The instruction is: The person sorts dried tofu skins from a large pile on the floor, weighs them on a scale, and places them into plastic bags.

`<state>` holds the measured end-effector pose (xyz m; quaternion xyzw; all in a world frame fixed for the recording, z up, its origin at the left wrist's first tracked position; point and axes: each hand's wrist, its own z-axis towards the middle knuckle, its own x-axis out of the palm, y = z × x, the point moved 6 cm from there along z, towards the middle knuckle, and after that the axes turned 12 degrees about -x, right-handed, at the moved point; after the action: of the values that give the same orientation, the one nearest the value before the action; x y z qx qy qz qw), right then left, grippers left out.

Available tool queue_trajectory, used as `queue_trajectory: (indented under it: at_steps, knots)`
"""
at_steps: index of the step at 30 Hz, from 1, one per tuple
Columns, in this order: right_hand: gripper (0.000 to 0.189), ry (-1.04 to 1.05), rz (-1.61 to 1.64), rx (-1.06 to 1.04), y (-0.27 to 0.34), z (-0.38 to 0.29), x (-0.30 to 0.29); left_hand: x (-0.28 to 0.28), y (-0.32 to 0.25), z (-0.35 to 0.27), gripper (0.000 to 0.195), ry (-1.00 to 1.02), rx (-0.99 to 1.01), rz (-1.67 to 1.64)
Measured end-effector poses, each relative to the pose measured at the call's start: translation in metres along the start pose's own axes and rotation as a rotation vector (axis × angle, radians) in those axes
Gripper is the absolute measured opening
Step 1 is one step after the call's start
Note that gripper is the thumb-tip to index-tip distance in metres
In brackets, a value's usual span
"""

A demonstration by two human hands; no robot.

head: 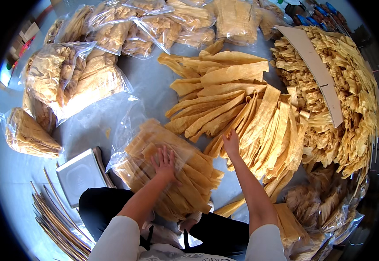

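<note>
My left hand (165,166) lies spread flat on a stack of dried yellow strips (196,176), partly covered by a clear plastic bag (124,143). This stack rests in front of my lap, tilted across the floor. To its right, my right hand (231,145) has its fingers curled on one dried yellow strip (214,146) at the near edge of a fanned pile (258,127). The pile's strips are long, flat and leathery. Their exact material cannot be told. My right fingertips are partly hidden by the hand.
Filled clear bags (88,75) line the left and far sides. A tall heap of crinkled yellow pieces (349,98) stands at right, with a cardboard strip (316,71) on it. Nearer are a flat metal-topped scale (80,173), thin rods (55,222) and more bagged pieces (329,202).
</note>
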<state>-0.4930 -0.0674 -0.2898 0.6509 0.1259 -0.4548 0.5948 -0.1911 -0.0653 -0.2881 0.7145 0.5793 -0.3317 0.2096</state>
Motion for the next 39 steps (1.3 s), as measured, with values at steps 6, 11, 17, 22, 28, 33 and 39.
queue_trajectory:
  at_steps: [6, 11, 17, 22, 28, 33, 39]
  knots:
    - [0.042, -0.076, -0.083, -0.116, 0.051, 0.058, 0.011, 0.001, 0.003, 0.004, 0.148, 0.004, -0.023, -0.001]
    - [0.058, -0.188, -0.3, -0.055, 0.032, 0.085, 0.041, 0.002, -0.004, 0.007, 0.15, -0.007, 0.002, -0.016]
    - [0.11, 0.041, 0.248, 0.889, 0.013, 0.092, 0.075, 0.007, 0.006, 0.007, 0.15, -0.02, -0.015, -0.041]
    - [0.132, -0.059, 0.318, 1.002, -0.009, 0.096, 0.078, 0.003, -0.001, 0.006, 0.149, -0.047, 0.034, -0.088]
    - [0.121, 0.017, 0.098, 1.011, 0.004, 0.092, 0.069, 0.001, 0.0, 0.005, 0.148, -0.056, 0.05, -0.113]
    - [0.109, -0.003, 0.104, 0.907, -0.012, 0.068, 0.053, 0.0, 0.001, 0.004, 0.148, -0.02, 0.017, -0.095]
    - [0.105, 0.04, 0.09, 0.656, -0.025, 0.066, 0.049, 0.003, -0.001, 0.006, 0.15, -0.036, 0.051, -0.094]
